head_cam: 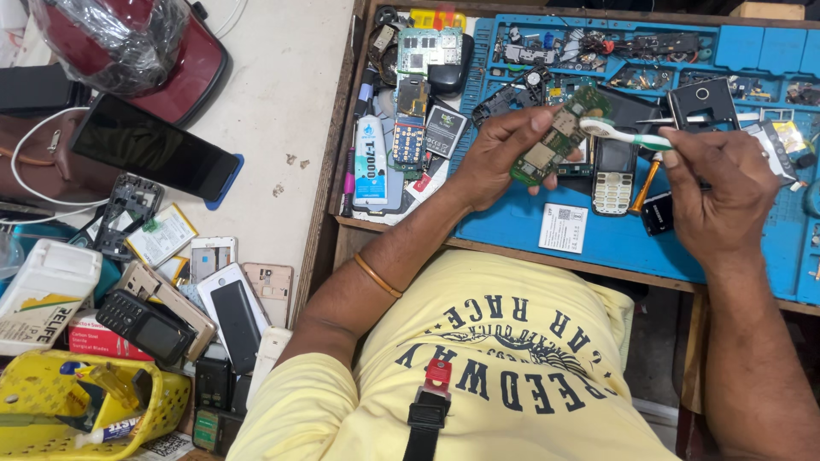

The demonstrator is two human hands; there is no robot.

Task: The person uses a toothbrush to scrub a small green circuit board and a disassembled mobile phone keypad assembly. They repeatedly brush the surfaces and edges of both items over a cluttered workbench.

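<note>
My left hand [504, 154] grips a green circuit board [557, 137] and holds it tilted above the blue work mat [530, 230]. My right hand [717, 192] holds a white and green toothbrush [628, 135]. Its bristled head rests on the upper end of the board. A keypad phone [613, 175] with its front exposed lies on the mat just beneath the board.
The blue mat's top compartments hold small parts and screws. Left of it lie a glue tube [370, 162], another circuit board [427, 49] and batteries. The white table at left bears a dark tablet [154, 147], several phones and a yellow basket [51, 410].
</note>
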